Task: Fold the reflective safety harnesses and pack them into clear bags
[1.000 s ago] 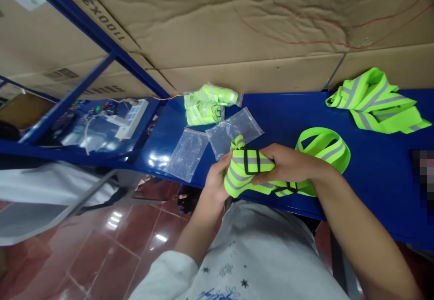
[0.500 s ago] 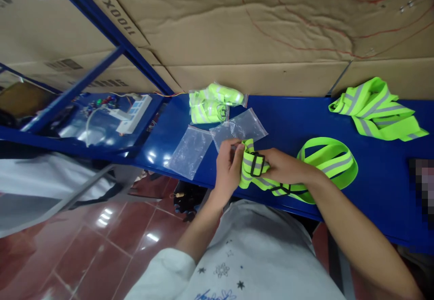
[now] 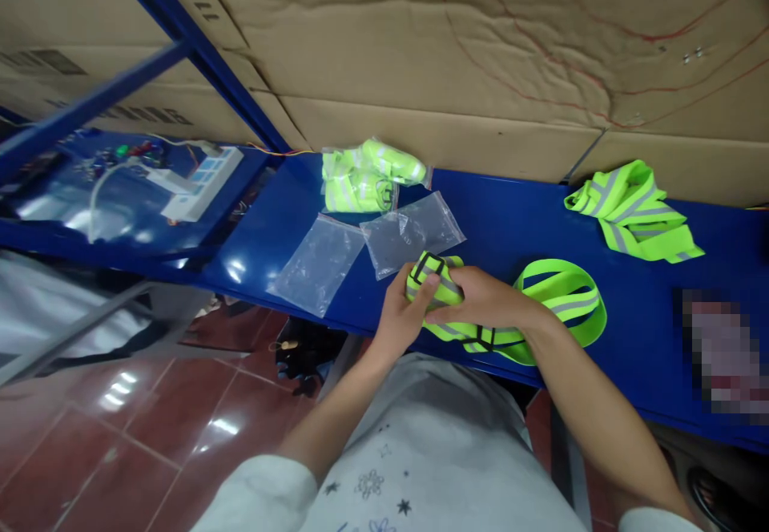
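Note:
Both hands are closed around a folded bundle of neon-yellow reflective strap with grey stripes, just over the front edge of the table. My left hand grips its left side, thumb on top near a black plastic buckle. My right hand holds the right side; some of its fingers are hidden. From the bundle the strap runs right, past a second black buckle, into a loose loop lying on the table beyond my right wrist.
Two clear zip bags lie left of my hands, with bagged yellow straps behind them. Another strap heap sits at the back right of the blue table. A white power strip is at far left, cardboard behind.
The bundle has been turned over or folded further, its buckle now facing up near my left thumb. My right hand has closed in around it. The whole view has shifted slightly.

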Demonstrator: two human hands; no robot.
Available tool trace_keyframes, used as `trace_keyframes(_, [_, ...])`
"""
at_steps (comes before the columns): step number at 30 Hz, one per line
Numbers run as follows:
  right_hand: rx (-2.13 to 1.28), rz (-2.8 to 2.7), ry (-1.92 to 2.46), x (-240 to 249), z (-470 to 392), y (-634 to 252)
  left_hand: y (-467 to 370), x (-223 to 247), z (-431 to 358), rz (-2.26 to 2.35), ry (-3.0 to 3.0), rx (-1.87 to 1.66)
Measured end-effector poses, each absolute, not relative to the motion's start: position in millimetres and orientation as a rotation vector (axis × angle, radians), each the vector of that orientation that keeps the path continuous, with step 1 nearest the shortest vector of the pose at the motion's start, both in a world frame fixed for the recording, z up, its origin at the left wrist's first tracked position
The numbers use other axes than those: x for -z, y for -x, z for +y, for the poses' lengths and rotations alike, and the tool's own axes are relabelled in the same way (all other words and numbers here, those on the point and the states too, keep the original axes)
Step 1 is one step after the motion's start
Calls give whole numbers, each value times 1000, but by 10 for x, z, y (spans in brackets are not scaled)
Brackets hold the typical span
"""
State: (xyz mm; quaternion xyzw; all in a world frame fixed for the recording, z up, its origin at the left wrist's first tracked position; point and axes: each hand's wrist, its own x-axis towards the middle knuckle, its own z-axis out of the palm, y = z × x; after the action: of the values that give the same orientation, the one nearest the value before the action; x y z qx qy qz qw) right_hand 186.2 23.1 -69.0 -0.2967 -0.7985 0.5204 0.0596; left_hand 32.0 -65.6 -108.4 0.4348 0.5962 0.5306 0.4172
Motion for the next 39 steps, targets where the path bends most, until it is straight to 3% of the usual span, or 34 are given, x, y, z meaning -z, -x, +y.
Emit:
trace_keyframes(8, [-2110,-1994,1068,783,158,-1950,-260,960,-703,1742,-1212,-1438])
trace_keyframes(14, [-2564,-1844,543,740,137,-2026,-238,606,-681,1766,-1451,-1318])
trace_keyframes(21, [-1972,-2130,893,719,119,-2027,-166,487,-697,1769,-1361,-1268])
trace_keyframes(27, [-2076,-1980,778,740,157,-2070,-162,584,-697,1508,-921,-1278])
trace_keyframes(32, [-1791,-2006,758,787,157,-2060,-298,694,-582,1226,-587,-1365])
trace_keyframes(39, [-1669,-2055,788,897,153,-2072,-253,886,-467,1445,-1032,-1384])
